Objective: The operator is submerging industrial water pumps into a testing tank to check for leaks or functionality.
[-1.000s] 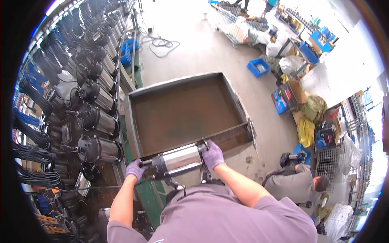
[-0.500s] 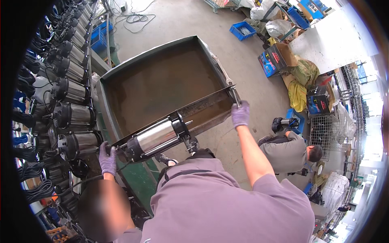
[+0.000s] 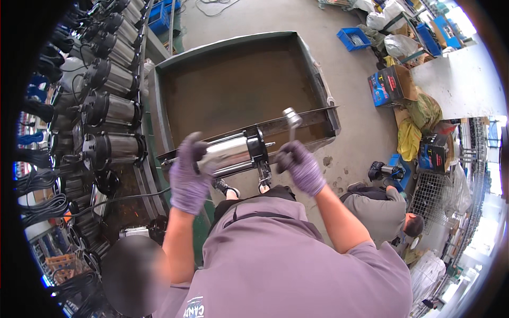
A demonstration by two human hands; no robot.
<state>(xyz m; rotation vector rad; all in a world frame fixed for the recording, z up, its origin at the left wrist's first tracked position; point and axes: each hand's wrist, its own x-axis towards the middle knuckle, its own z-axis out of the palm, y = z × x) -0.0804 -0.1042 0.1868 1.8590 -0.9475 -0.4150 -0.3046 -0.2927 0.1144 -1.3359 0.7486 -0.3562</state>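
A cylindrical electric pump (image 3: pixel 230 150), silver with black ends, lies across the near side of a large metal tank (image 3: pixel 228 39) of brown liquid, alongside a flat steel bar (image 3: pixel 313 115). In front of the pump's left part is my left hand (image 3: pixel 190 177) in a purple glove, slightly smeared, its fingers apart and partly bent. Just right of the pump's shaft end, my gloved right hand (image 3: pixel 303 168) grips a metal socket wrench (image 3: pixel 292 121), its round head pointing up and away. My left palm is hidden.
Rows of similar pumps (image 3: pixel 114 151) with black cables fill the rack at left. To the right, a co-worker (image 3: pixel 376 209) crouches beside another pump (image 3: pixel 386 170) and a blue crate. Cardboard boxes (image 3: pixel 389 85), sacks and a wire basket (image 3: pixel 432 193) stand farther right.
My left hand has left the pump's left end and moved right, over its body. My right hand has come inward from the bar's right end with the wrench raised. The view has shifted.
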